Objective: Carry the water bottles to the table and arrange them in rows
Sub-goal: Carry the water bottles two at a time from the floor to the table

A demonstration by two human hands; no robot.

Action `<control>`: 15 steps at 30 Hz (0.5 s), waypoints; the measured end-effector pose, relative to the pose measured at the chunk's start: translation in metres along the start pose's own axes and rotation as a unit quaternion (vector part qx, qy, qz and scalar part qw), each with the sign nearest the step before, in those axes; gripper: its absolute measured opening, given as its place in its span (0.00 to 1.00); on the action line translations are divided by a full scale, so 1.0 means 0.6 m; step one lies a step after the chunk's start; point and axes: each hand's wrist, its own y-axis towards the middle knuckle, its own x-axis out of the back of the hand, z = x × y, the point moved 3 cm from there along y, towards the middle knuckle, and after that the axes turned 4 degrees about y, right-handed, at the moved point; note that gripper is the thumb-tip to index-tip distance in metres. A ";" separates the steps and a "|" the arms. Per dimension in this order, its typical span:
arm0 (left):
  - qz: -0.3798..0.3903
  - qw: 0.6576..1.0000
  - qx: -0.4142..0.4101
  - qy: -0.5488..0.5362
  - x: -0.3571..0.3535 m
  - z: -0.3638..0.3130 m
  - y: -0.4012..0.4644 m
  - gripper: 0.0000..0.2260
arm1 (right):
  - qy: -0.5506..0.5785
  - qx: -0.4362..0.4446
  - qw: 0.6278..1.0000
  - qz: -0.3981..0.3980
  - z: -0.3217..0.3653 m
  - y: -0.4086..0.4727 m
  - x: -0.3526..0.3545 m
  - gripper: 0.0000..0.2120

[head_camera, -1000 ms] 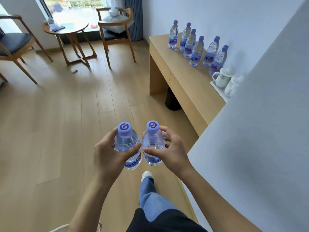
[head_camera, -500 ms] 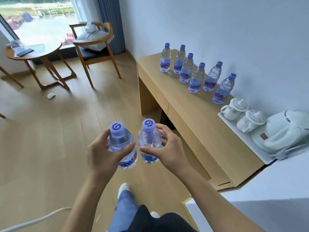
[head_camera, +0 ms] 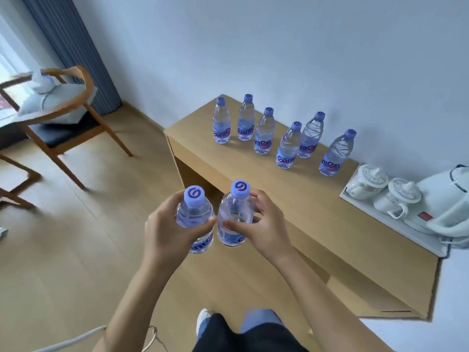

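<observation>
Now, at centre frame: a person carries two water bottles toward a light wooden table (head_camera: 317, 217) against a pale wall.
Left hand: the left hand (head_camera: 167, 232) wraps its fingers round a clear plastic bottle with a lilac cap (head_camera: 195, 214), held upright.
Right hand: the right hand (head_camera: 261, 229) grips a second clear lilac-capped bottle (head_camera: 234, 217), upright; the two bottles sit just beside each other.
On the table: six matching clear bottles (head_camera: 288, 146) stand in the upper middle of the frame, in two loose, staggered lines near the wall.
Right of frame: a white tray (head_camera: 396, 228) bears two white lidded cups (head_camera: 369, 182) and a white kettle (head_camera: 454, 209).
Left of frame: a wooden armchair (head_camera: 63, 118) with a pale cushion stands by a blue-grey curtain (head_camera: 73, 47).
Step in hand: the carry, judged near its end, with both bottles short of the table's front edge.
Doing it well: likely by keeping both bottles vertical, setting each down on bare wood in front of the standing six, aligned with their spacing, and steering wide of the tray.
</observation>
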 end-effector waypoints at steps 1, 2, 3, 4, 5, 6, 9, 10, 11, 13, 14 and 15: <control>0.014 1.000 -0.009 -0.001 0.000 0.000 0.026 0.23 | 0.002 -0.005 1.000 -0.019 0.001 0.017 0.000 0.29; 0.027 1.000 -0.015 -0.004 -0.003 0.001 0.051 0.23 | 0.002 -0.011 0.999 -0.037 0.000 0.032 0.002 0.29; 0.039 0.999 -0.019 -0.005 -0.007 0.002 0.074 0.23 | 0.001 -0.018 0.998 -0.055 -0.002 0.045 0.006 0.29; 0.050 0.999 -0.021 -0.004 -0.014 0.001 0.097 0.23 | 0.000 -0.023 0.997 -0.072 -0.004 0.058 0.012 0.29; 0.063 0.998 -0.022 -0.004 -0.024 0.000 0.118 0.23 | 0.001 -0.026 0.996 -0.089 -0.006 0.071 0.019 0.29; 0.077 0.997 -0.020 -0.008 -0.037 0.000 0.138 0.23 | 0.001 -0.030 0.994 -0.106 -0.007 0.083 0.028 0.30; 0.124 0.992 -0.003 -0.023 -0.087 -0.003 0.195 0.23 | -0.002 -0.043 0.988 -0.148 -0.021 0.121 0.062 0.30; 0.137 0.990 -0.001 -0.025 -0.107 -0.005 0.213 0.23 | -0.004 -0.049 0.986 -0.159 -0.027 0.133 0.075 0.30; 0.149 0.988 -0.001 -0.025 -0.128 -0.008 0.229 0.23 | -0.006 -0.056 0.984 -0.168 -0.034 0.147 0.088 0.30; 0.171 0.985 0.003 -0.033 -0.170 -0.013 0.262 0.22 | -0.012 -0.070 0.980 -0.183 -0.048 0.176 0.113 0.30; 0.179 0.983 0.008 -0.038 -0.191 -0.015 0.277 0.22 | -0.015 -0.076 0.978 -0.193 -0.056 0.191 0.125 0.30; 0.186 0.982 0.014 -0.042 -0.212 -0.018 0.293 0.21 | -0.019 -0.084 0.975 -0.204 -0.063 0.206 0.138 0.30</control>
